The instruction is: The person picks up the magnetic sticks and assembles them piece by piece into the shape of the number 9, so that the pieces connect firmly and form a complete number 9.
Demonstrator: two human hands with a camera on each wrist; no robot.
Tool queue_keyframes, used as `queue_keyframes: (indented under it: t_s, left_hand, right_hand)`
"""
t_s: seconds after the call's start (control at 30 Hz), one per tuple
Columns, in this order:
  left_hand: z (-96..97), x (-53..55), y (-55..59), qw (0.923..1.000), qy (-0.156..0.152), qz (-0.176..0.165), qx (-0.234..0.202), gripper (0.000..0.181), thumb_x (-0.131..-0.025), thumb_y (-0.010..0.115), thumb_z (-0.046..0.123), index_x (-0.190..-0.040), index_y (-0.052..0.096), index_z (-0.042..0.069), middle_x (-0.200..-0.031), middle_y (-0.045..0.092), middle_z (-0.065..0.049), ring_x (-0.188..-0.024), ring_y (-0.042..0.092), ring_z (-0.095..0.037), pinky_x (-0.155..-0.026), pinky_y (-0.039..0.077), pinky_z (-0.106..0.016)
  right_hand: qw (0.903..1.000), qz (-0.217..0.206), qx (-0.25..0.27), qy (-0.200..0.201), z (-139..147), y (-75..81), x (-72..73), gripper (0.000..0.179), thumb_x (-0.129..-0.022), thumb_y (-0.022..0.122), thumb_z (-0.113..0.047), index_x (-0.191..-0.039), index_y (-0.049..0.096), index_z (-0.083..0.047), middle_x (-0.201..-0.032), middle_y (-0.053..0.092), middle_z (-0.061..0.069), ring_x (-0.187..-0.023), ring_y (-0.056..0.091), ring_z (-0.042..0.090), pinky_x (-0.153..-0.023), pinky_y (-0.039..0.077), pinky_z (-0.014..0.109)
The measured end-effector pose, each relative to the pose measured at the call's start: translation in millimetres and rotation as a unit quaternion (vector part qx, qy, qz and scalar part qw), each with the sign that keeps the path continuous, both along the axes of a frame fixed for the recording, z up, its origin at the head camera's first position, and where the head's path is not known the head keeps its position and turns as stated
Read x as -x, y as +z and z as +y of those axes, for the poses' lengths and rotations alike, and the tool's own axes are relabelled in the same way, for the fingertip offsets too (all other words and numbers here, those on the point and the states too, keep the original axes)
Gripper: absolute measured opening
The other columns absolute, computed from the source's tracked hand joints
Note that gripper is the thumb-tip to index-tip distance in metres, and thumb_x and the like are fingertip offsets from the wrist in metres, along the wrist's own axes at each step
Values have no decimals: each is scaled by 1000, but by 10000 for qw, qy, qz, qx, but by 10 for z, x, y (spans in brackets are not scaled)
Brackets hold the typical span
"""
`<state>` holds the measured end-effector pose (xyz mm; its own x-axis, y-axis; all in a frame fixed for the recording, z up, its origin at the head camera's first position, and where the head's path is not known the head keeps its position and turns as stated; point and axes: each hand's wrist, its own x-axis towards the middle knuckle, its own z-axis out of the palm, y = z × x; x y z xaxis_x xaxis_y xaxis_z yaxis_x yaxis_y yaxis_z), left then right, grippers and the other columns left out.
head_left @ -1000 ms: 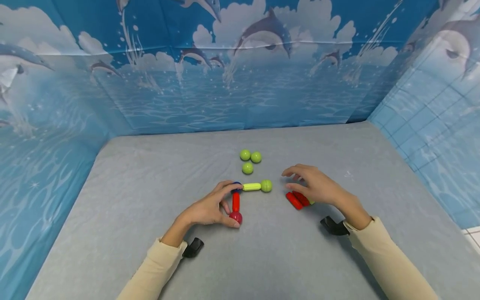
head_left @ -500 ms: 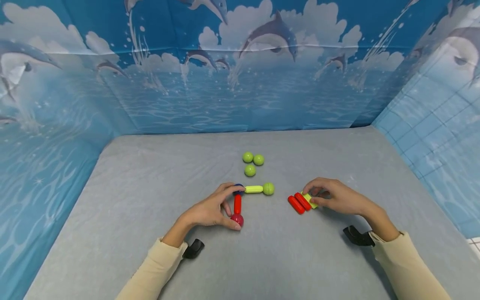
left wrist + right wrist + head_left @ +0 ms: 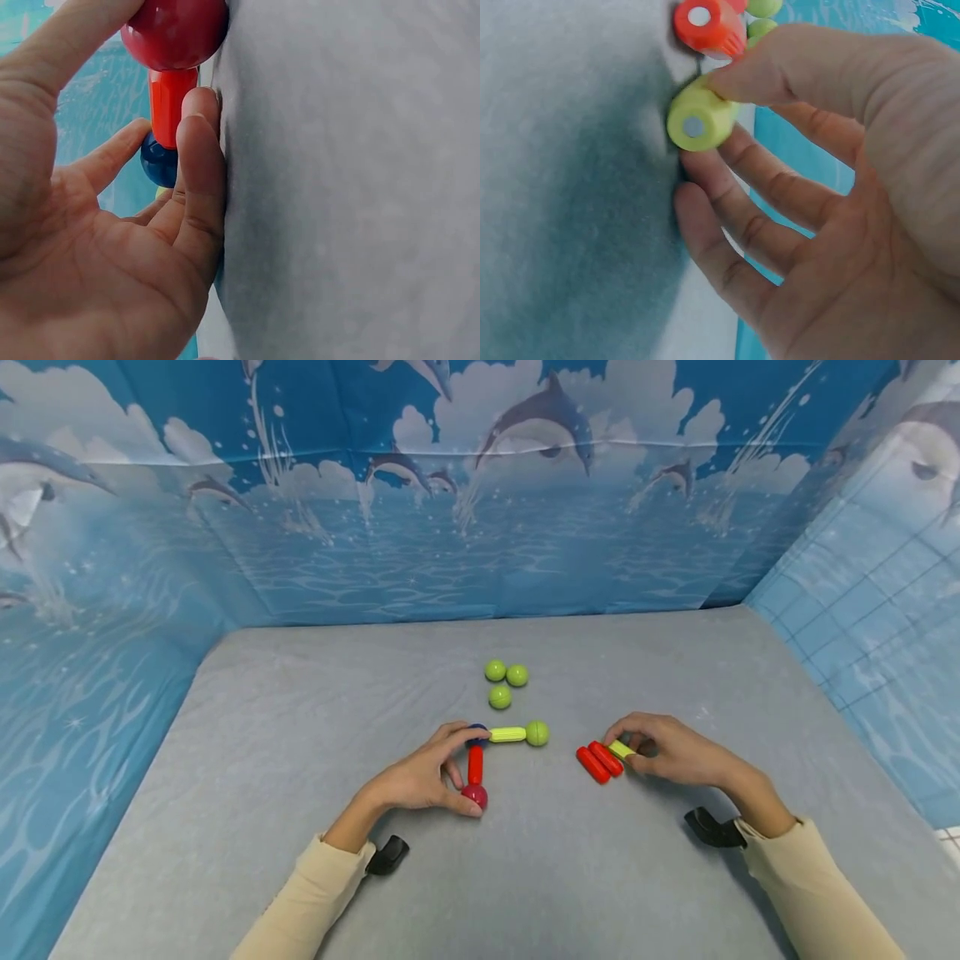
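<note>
My left hand (image 3: 420,777) holds a joined L-shape of magnetic building sticks and balls, its thumb on the red ball (image 3: 475,795) and its index finger on the blue ball (image 3: 157,161). Between those balls runs a red stick (image 3: 476,764). From the blue ball a yellow-green stick (image 3: 507,735) reaches right to a grooved green ball (image 3: 537,732). Over on the right, my right hand (image 3: 675,750) pinches a loose yellow-green stick (image 3: 697,120) between thumb and fingers; a pale round disc shows in its end. Two red sticks (image 3: 592,765) lie just left of it.
Three loose green balls (image 3: 500,697) sit beyond the joined piece. A grey cloth (image 3: 360,693) covers the table. Blue dolphin-print curtains (image 3: 525,543) stand behind and at the sides.
My right hand has come down and to the right from above the loose sticks, and now pinches the yellow-green stick. The left hand keeps its hold on the joined piece.
</note>
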<state>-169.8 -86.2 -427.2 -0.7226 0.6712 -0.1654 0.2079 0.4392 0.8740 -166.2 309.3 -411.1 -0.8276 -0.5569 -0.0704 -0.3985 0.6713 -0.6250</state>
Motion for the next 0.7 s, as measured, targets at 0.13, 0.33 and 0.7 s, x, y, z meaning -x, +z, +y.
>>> queue_keyframes:
  t_s: [0.13,0.33,0.7]
  left_hand:
    - [3,1,-2,10000,26,-23,6,90,-76,89,25,-151,40,26,-158,24,1,-85,63,-17,-80,50,-33]
    - [7,-3,5,10000,25,6,-10,91,-76,90,25,-152,39,25,-158,25,0,-84,63,-17,-79,49,-32]
    - [8,-22,21,10000,35,46,-22,91,-76,90,25,-152,39,24,-157,25,0,-84,63,-16,-80,48,-31]
  right_hand:
    - [9997,238,-85,-60,-19,-27,30,31,-87,72,0,-114,67,-15,-108,66,-3,-82,60,8,-76,54,27]
    - [9981,588,-30,-156,-49,-33,41,30,-88,71,2,-111,69,-17,-102,66,-6,-80,56,7,-75,52,27]
    - [9935,1126,150,-7,-223,30,-26,26,-91,69,0,-111,70,-17,-111,68,-7,-94,61,9,-82,55,34]
